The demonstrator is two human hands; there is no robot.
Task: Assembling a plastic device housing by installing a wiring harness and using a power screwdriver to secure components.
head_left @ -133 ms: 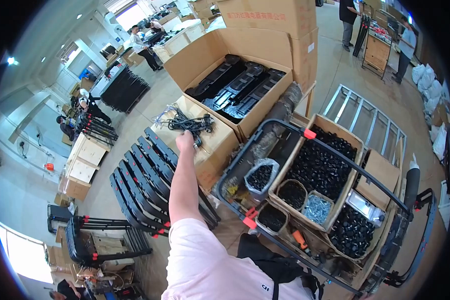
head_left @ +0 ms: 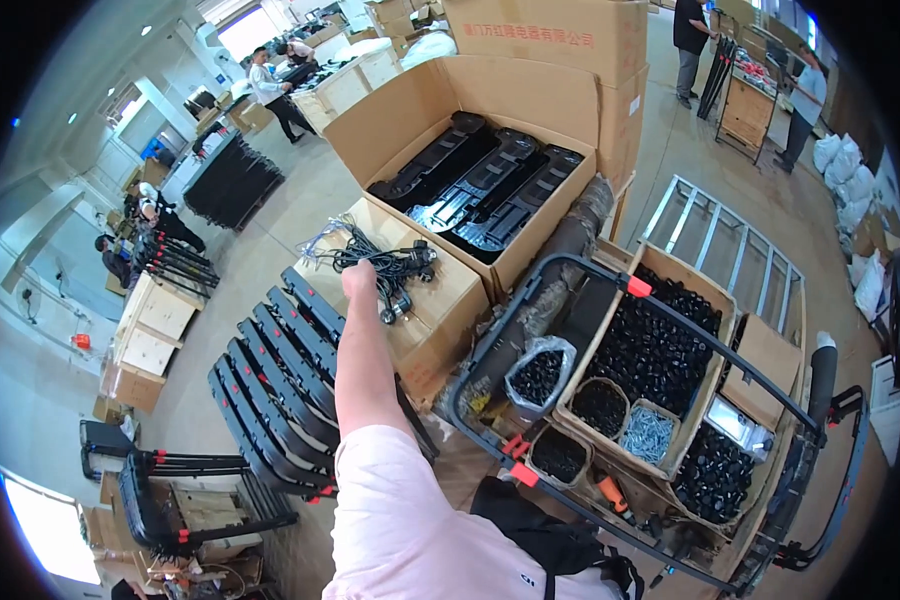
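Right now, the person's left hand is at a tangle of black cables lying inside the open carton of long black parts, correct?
Not quite: in the head view, the black cables lie on top of the cardboard box beside the open carton of long black parts, not inside it. The left hand is indeed at them.

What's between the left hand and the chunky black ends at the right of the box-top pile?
In the head view, dark looped cables lie between the left hand and those chunky ends.

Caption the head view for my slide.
Left hand at tangled black cables on a cardboard box, beside an open carton of black parts.
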